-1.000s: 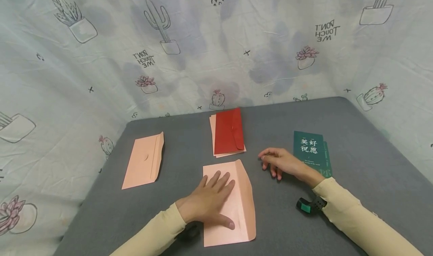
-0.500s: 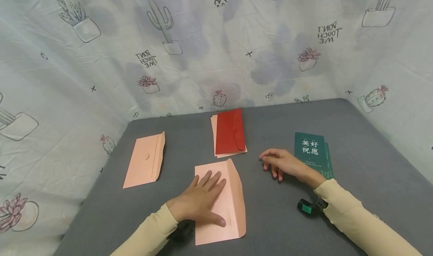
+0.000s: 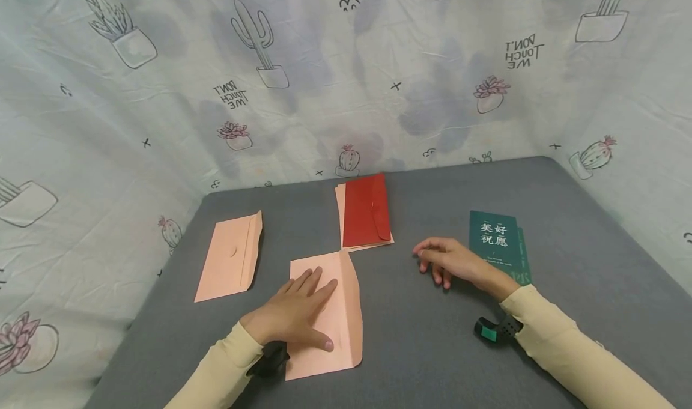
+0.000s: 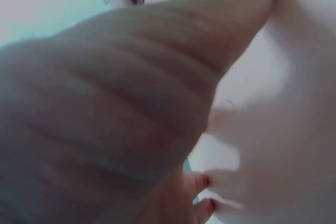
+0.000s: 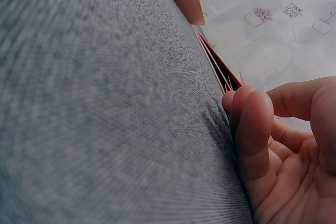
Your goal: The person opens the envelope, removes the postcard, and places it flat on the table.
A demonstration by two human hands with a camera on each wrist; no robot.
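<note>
Spread flat on a pink envelope (image 3: 324, 361) is my left hand (image 3: 294, 310), fingers straight and thumb out to the side. The envelope lies on the grey table with its long flap unfolded to the right. In the left wrist view the palm and thumb (image 4: 241, 19) fill much of the picture over the pale paper. My right hand (image 3: 454, 262) rests on the table with loosely bent fingers and holds nothing. It lies just left of a dark green card (image 3: 493, 235) with white characters, partly covering its lower edge. A second green card (image 3: 522, 256) shows from beneath.
Another pink envelope (image 3: 224, 259) lies at the left, its flap slightly raised. A red envelope (image 3: 364, 211) sits on pink ones at the back middle. A patterned cloth (image 3: 346, 72) hangs behind the grey table (image 3: 432, 361).
My left hand has slid the pink envelope leftward across the table, its top corner now close to the red stack. The right hand has stayed in place.
</note>
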